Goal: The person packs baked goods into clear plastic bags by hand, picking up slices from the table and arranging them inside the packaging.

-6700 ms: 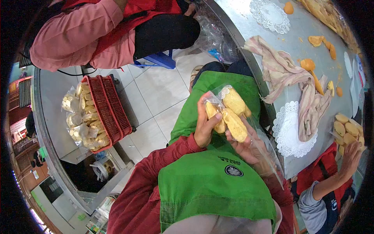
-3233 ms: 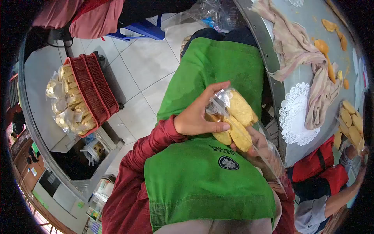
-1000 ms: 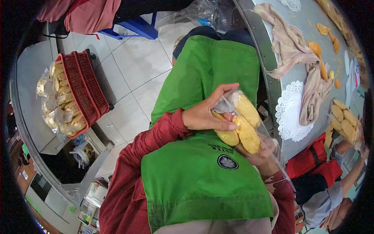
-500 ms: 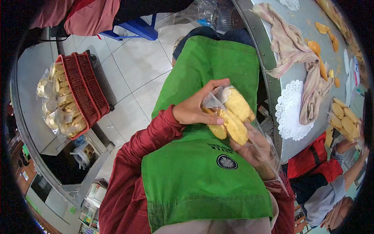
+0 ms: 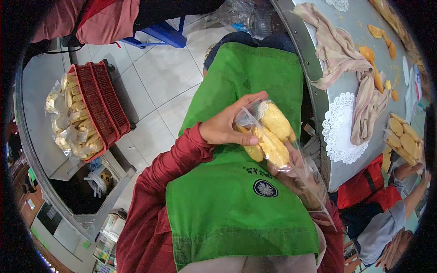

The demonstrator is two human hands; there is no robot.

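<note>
Over my lap and green apron [image 5: 246, 177], I hold a clear plastic bag [image 5: 309, 168] with several yellow oval slices [image 5: 275, 123] in it, which look like dry bread or crackers. A bit of white lacy paper shows in the bag's upper left end. My left hand [image 5: 227, 123] is closed on that end, its thumb pressed over the slices and its fingers behind. My right hand [image 5: 300, 175] is under and behind the bag, seen through the clear plastic, supporting the slices. Its fingers are partly hidden. The bag's loose end hangs towards my right sleeve.
A red basket [image 5: 102, 102] of packed bags stands at the left. On the metal table [image 5: 332, 175] at right are a white lace doily [image 5: 343, 127], a crumpled cloth [image 5: 339, 54] and orange-brown pieces [image 5: 366, 53]. A co-worker's hands [image 5: 409, 170] hold a similar bag [image 5: 405, 139].
My hands and the bag stay almost in place, with only a slight shift of the bag. The view has turned slightly, and the basket appears a little further right.
</note>
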